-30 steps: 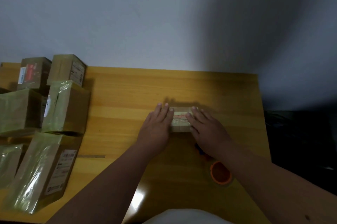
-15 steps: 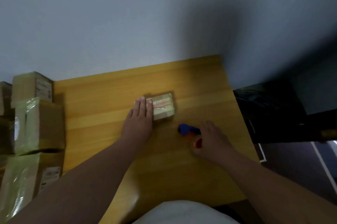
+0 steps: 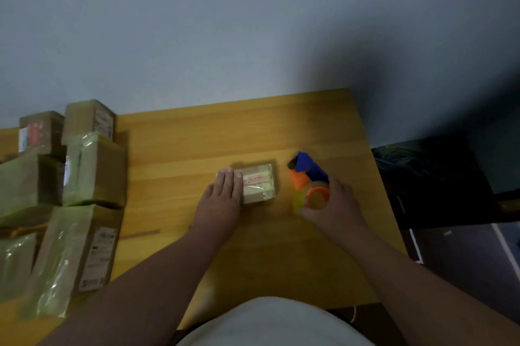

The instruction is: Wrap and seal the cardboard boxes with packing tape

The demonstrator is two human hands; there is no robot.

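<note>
Right hand (image 3: 339,205) clamps orange-and-blue plastic tape dispenser (image 3: 309,181); flat left hand (image 3: 222,199) only steadies small brown cardboard box (image 3: 258,183), which may slide under tape pull.

A small taped cardboard box (image 3: 258,183) lies flat mid-table, an orange-and-blue tape dispenser (image 3: 309,180) just right of it.

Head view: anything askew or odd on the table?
Nothing stands out. The small box lies flat under the left hand, the right hand grips the tape dispenser beside it, and the wrapped boxes sit stacked at the table's left edge.
</note>
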